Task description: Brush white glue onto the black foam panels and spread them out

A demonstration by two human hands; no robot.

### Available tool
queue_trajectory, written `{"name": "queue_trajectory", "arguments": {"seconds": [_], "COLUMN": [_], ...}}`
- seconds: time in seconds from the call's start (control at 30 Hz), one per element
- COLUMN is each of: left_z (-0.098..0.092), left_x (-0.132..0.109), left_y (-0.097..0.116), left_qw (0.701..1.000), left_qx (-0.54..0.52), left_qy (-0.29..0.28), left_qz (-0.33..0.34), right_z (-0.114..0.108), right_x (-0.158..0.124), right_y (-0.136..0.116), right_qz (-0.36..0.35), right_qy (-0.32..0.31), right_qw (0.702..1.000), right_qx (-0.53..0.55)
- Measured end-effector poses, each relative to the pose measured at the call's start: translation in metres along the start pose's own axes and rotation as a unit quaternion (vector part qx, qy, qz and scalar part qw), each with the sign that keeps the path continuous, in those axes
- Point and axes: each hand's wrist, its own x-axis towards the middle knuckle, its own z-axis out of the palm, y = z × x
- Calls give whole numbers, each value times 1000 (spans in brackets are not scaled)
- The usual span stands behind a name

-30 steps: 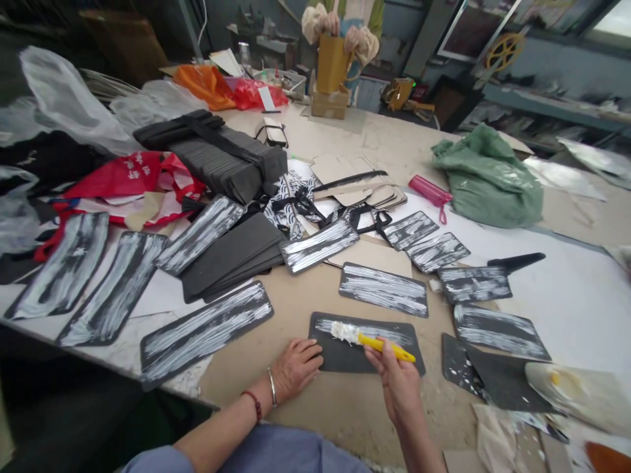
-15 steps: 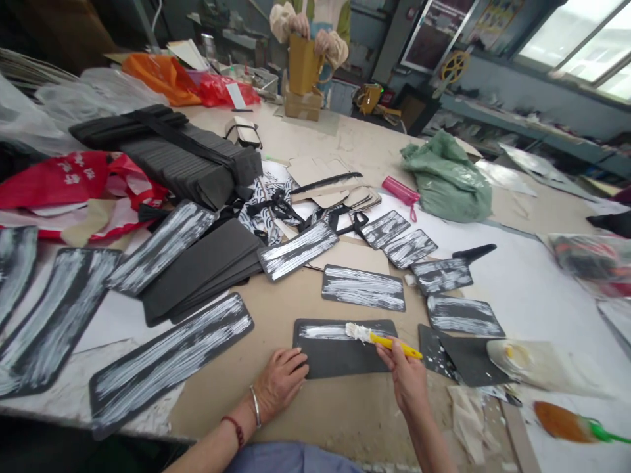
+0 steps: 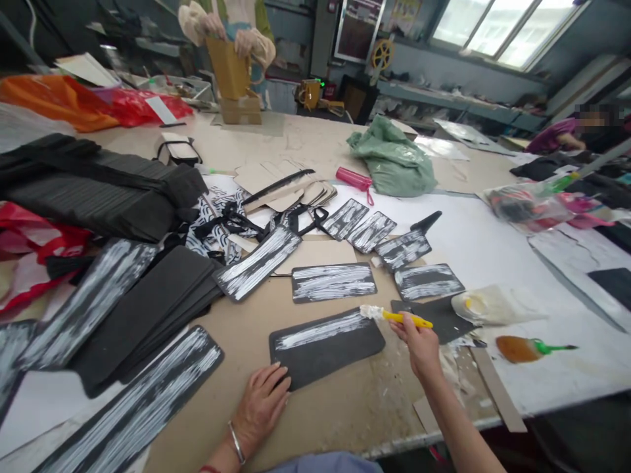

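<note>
My right hand (image 3: 419, 341) grips the yellow handle of a brush (image 3: 407, 319), whose white-coated bristles touch the top right edge of a dark rectangular panel (image 3: 325, 361). A streaky white band runs along the panel's upper part; its lower part is bare and dark. My left hand (image 3: 261, 401) lies flat with fingers stretched, the fingertips on the panel's lower left corner. Just beyond is another dark panel (image 3: 334, 282) streaked with white. Right of the brush, a cloudy plastic container (image 3: 488, 305) with white residue lies beside a dark sheet (image 3: 438, 318).
Several white-streaked panels surround the work area. At left are a stack of plain dark panels (image 3: 148, 309) and a strapped dark bundle (image 3: 93, 184). A green bag (image 3: 394, 157) and a pink pouch (image 3: 353, 177) lie farther back. Across the table, a person handles a tan box-shaped piece (image 3: 229, 69).
My view has swung to the right. The brush has moved rightward along the panel to its right end, and the white band is longer. The panel now sits more tilted in view.
</note>
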Motion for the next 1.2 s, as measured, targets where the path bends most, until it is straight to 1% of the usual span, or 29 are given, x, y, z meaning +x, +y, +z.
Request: {"name": "queue_trajectory", "arguments": {"seconds": [0.1,0.2,0.3,0.4,0.47,0.5,0.53,0.57,0.63,0.7,0.73,0.8,0.87,0.93,1.03,1.13,1.2], "left_z": [1,2,3,3,3,2,2,2,3,3,3,3,1,-2,-7,-10,-10], "left_x": [0,0,-1,-2,-2,-2,-2,-3,-4,-5,-6,-7,-6,-4,3,11,14], "left_y": [0,0,0,0,0,-1,-1,-2,-3,-3,-3,-3,-3,-4,-8,-13,-16], "left_qw": [1000,1000,1000,1000,1000,1000,1000,1000,1000,1000,1000,1000,999,997,989,975,968], "left_qx": [3,4,6,7,8,9,10,11,11,6,2,-11,-32,-60,-109,-159,-178], "left_qy": [3,10,10,7,3,-1,-5,-9,-14,-14,-14,-20,-35,-56,-87,-112,-119], "left_qz": [5,8,10,11,16,18,20,22,23,23,21,12,-2,-16,-47,-109,-132], "right_z": [9,9,-4,-22,-34,-39,-42,-44,-43,-36,-30,-15,2,19,39,50,52], "right_x": [-3,1,3,-8,-21,-28,-36,-43,-59,-76,-86,-108,-132,-157,-189,-208,-211], "right_y": [6,8,1,-10,-15,-15,-14,-12,-5,7,13,26,37,45,47,44,44], "right_qz": [6,-4,-23,-39,-74,-106,-149,-199,-302,-384,-411,-443,-458,-461,-447,-404,-352], "right_qy": [-29,-21,8,16,5,1,-2,-3,-13,-44,-62,-94,-116,-139,-179,-219,-231], "right_qw": [1000,1000,1000,999,994,986,971,949,890,835,815,785,770,774,798,835,867], "right_qx": [-8,-14,-19,-34,-86,-131,-186,-245,-340,-391,-405,-423,-428,-412,-361,-302,-266]}}
